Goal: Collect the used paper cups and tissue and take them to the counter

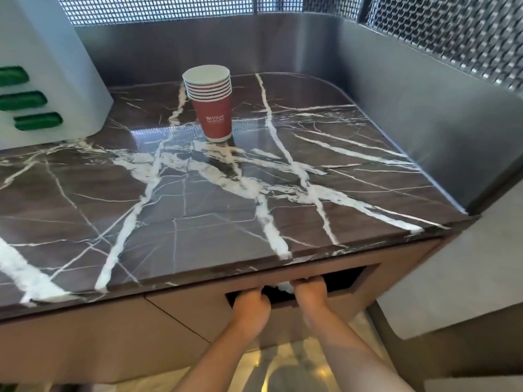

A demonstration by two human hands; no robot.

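cup stack (210, 108) stands upright on the counter (198, 216), beyond the slot (345, 278), nearer my left hand (250, 306). in the slot, tissue (284, 287) lies between it and my right hand (310, 291); fingers hidden, so i cannot tell either grip.

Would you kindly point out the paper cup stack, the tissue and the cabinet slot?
paper cup stack (215, 117): head view, red outer wall.
tissue (285, 287): head view, visible white scrap.
cabinet slot (345, 280): head view, dark opening.

Marble counter (198, 222) bears stacked red cups (210, 108) and a white appliance (51, 66).
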